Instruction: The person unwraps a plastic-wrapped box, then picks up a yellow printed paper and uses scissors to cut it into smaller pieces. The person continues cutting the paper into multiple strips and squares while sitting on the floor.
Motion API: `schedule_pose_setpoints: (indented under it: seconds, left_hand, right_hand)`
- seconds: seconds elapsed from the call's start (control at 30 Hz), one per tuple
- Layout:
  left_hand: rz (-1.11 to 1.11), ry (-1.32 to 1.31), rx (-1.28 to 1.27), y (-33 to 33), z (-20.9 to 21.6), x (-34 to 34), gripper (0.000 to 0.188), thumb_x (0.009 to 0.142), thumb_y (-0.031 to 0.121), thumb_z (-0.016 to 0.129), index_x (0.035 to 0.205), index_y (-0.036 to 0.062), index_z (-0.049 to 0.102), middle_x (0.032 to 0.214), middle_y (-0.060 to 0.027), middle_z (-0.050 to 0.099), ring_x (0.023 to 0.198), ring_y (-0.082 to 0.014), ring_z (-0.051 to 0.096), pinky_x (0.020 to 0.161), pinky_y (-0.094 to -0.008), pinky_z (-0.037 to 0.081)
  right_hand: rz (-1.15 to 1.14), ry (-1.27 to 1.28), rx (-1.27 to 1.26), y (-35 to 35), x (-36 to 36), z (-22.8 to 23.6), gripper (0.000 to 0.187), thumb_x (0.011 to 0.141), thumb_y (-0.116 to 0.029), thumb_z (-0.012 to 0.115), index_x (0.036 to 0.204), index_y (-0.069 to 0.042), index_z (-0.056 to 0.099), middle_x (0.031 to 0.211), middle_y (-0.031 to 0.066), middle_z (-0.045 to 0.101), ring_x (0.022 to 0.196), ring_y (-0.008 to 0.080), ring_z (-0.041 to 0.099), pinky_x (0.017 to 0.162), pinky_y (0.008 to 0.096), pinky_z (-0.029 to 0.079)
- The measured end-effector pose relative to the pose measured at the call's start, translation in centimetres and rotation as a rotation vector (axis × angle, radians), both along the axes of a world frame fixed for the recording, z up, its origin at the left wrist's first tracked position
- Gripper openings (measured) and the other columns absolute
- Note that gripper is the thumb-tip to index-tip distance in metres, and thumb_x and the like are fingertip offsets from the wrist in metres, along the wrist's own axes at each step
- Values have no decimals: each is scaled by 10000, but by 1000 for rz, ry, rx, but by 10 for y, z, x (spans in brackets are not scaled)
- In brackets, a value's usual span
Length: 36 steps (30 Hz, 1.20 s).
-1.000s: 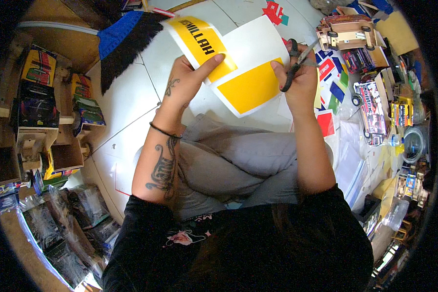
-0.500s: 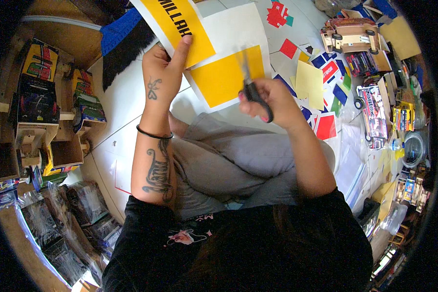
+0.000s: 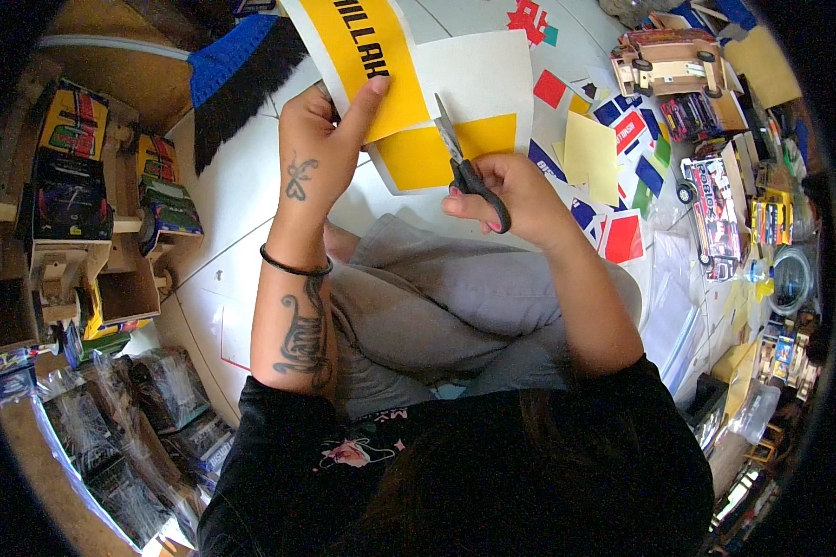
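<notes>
My left hand (image 3: 330, 130) grips a sheet of sticker paper by its lower left part, thumb on top. The sheet's yellow panel (image 3: 395, 102) carries black lettering and leans up toward the far side. Behind and below it, a white area with a second yellow panel (image 3: 437, 160) spreads out to the right. My right hand (image 3: 506, 195) holds scissors (image 3: 474, 178) with black handles, fingers in the loops. Their blades point up and to the left, by the right edge of the lettered panel; whether they touch the paper I cannot tell.
Paper scraps (image 3: 622, 237) in red, blue and green lie on the tiled floor at right. Toy wooden trucks (image 3: 711, 218) stand beyond them. At left are more boxy toy trucks (image 3: 70, 186) and a blue-and-black broom head (image 3: 246, 79). Plastic-wrapped dark items (image 3: 158, 399) lie lower left.
The scissors have swung left, bringing their blades to the lettered panel's edge. My left hand and the sheet have shifted slightly right, and the second panel is partly more covered.
</notes>
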<state>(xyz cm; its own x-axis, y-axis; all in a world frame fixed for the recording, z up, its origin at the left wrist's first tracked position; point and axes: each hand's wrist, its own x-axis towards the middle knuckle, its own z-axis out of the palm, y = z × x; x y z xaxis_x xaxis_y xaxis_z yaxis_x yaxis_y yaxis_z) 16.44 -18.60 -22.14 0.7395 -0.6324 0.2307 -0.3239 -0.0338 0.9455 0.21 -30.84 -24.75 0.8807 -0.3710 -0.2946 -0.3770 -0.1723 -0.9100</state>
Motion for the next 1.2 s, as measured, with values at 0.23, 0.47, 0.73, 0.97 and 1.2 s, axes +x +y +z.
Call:
schedule_pose_setpoints:
  seconds: [0.23, 0.47, 0.73, 0.97, 1.2]
  left_hand:
    - [64, -87, -2, -2, 1, -8, 319, 829, 269, 653, 762, -43, 640, 550, -25, 581, 443, -41, 471, 401, -197, 345]
    - [81, -91, -88, -5, -1, -13, 331, 825, 273, 659, 766, -52, 641, 568, -29, 596, 456, -42, 487, 409, -195, 364]
    - [29, -4, -58, -6, 1, -16, 321, 831, 272, 652, 792, -47, 646, 590, -37, 608, 458, -52, 507, 411, -191, 385]
    - [32, -3, -51, -6, 2, -16, 332, 828, 281, 654, 781, -47, 644, 576, -37, 600, 442, -52, 499, 405, -190, 379]
    - [23, 13, -63, -6, 2, -15, 333, 827, 284, 655, 780, -45, 644, 566, -36, 595, 433, -52, 493, 403, -188, 375]
  right_hand:
    - [-55, -82, -129, 4, 0, 0, 407, 647, -339, 798, 759, -19, 574, 593, -22, 518, 492, 44, 455, 450, 178, 338]
    - [-13, -24, -135, -2, -2, 1, 418, 650, -360, 791, 748, -18, 572, 604, -17, 524, 521, 47, 470, 474, 186, 352]
    - [-12, 25, -130, -4, -3, 3, 423, 654, -370, 789, 750, -19, 574, 625, -6, 540, 557, 58, 500, 516, 185, 384]
    - [-49, -45, -89, -1, -1, 0, 427, 644, -366, 800, 764, -23, 576, 628, -9, 535, 540, 56, 488, 492, 174, 371]
    - [-46, -68, -121, -2, -1, -2, 411, 640, -352, 804, 761, -31, 579, 628, -9, 539, 535, 48, 480, 482, 170, 363]
